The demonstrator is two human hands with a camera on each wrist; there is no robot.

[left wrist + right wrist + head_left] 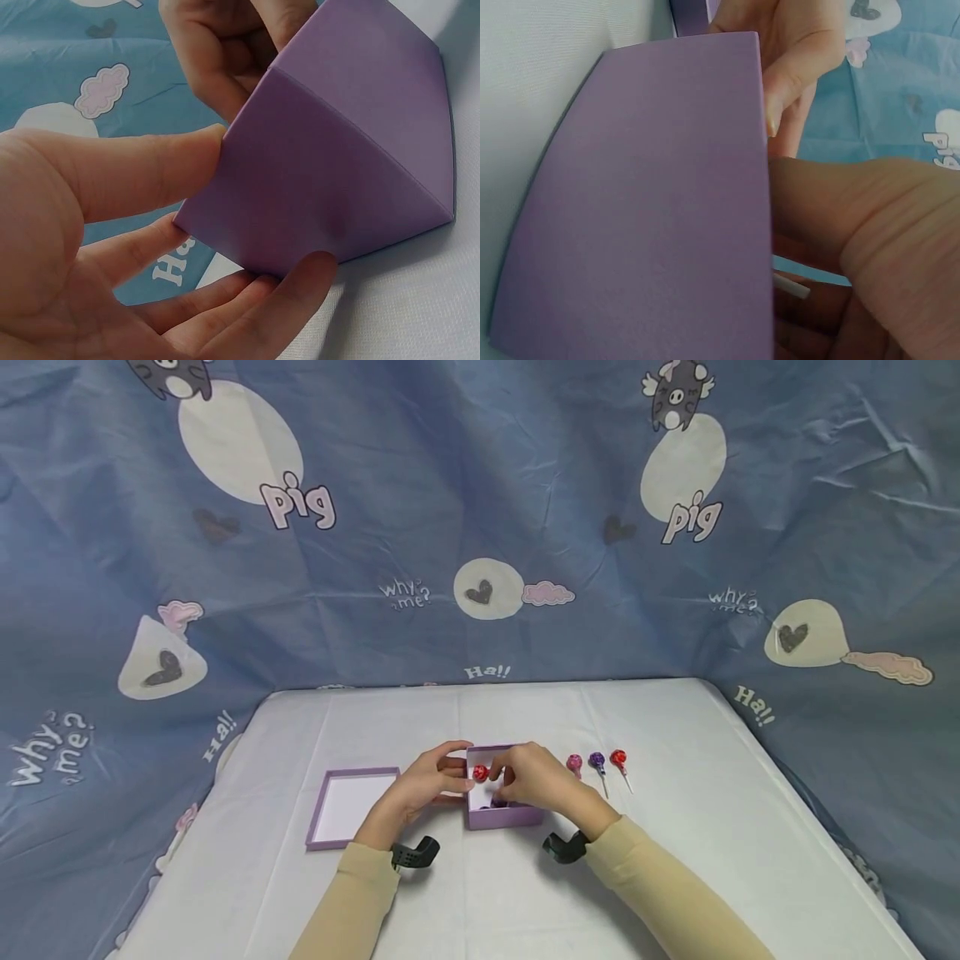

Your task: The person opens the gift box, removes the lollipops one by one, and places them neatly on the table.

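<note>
A purple box [504,818] with a white inside sits in front of me on the white table. My left hand [423,783] holds its left side, thumb at the rim and fingers along the wall in the left wrist view. Reaching into the box, my right hand [536,777] has bent fingers around a lollipop; its white stick [791,286] shows past the box edge in the right wrist view, its candy end hidden. Inside the box lie a red lollipop [481,773] and something dark purple [498,802], mostly covered by the right hand.
Left of the box lies a purple-edged lid [315,810], white side up. To the right, a pink lollipop [574,763], a purple lollipop [597,762] and a red-wrapped lollipop [619,760] lie in a row. A blue printed cloth [390,527] hangs behind the table.
</note>
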